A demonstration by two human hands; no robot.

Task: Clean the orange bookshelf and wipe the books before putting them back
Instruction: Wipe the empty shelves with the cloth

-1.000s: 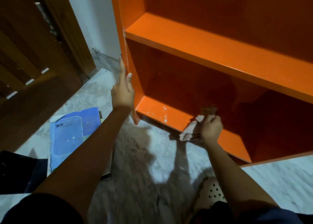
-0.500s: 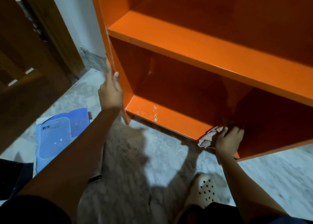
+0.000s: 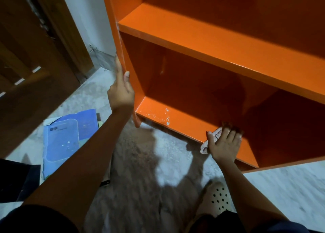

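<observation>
My left hand [image 3: 121, 93] lies flat and open against the outer left side panel of the orange bookshelf [image 3: 219, 44], fingers pointing up along its front edge. My right hand [image 3: 224, 144] presses a crumpled pale cloth [image 3: 205, 145] onto the front of the bottom shelf [image 3: 184, 122], fingers spread over it. White flecks mark that shelf left of the cloth. A blue book [image 3: 68, 141] lies on the marble floor [image 3: 290, 185] beside my left forearm, well apart from the shelf.
</observation>
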